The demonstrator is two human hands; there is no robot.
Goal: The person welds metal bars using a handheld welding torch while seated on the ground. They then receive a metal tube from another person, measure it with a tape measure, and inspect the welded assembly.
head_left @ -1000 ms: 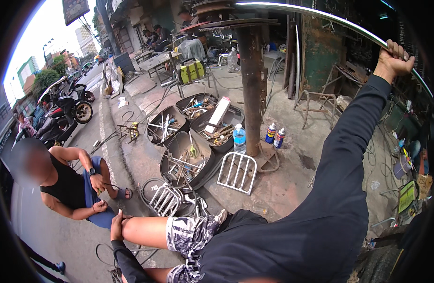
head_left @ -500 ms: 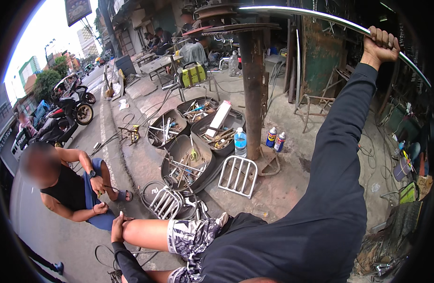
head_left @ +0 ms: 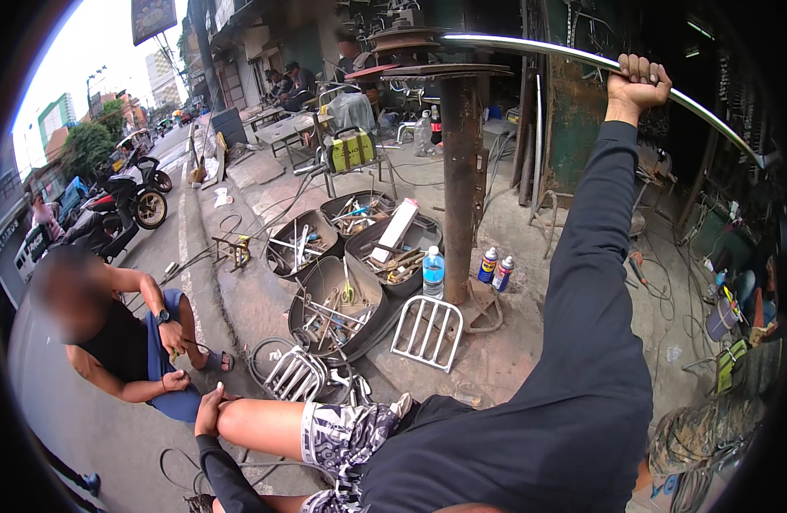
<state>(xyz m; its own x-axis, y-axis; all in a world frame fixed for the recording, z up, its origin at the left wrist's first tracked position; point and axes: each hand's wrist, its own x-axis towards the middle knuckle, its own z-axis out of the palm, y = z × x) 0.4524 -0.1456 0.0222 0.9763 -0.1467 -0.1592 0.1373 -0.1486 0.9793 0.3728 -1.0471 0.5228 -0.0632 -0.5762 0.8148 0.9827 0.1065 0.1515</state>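
Note:
High at the right, my right hand (head_left: 639, 84) is wrapped round a long shiny metal tube (head_left: 547, 50). The tube's left end meets the round plates (head_left: 436, 71) on top of a rusty upright post (head_left: 460, 171); how it is held there I cannot make out. My right arm is stretched up and out. Low on the left, my left hand (head_left: 209, 410) rests against my bent knee (head_left: 248, 421), its fingers laid along it and partly hidden. A white slatted metal frame (head_left: 427, 333) leans near the foot of the post.
Black tool trays (head_left: 338, 299) full of tools lie left of the post. Beside it stand a bottle of blue liquid (head_left: 433, 272) and two spray cans (head_left: 496, 269). A seated person (head_left: 128, 350) is close at my left. Camouflage clothing (head_left: 710, 432) shows at the lower right.
My right hand has shifted left and slightly down in the picture, still on the tube. Someone in camouflage has come into view at the lower right. My left hand stays at the knee.

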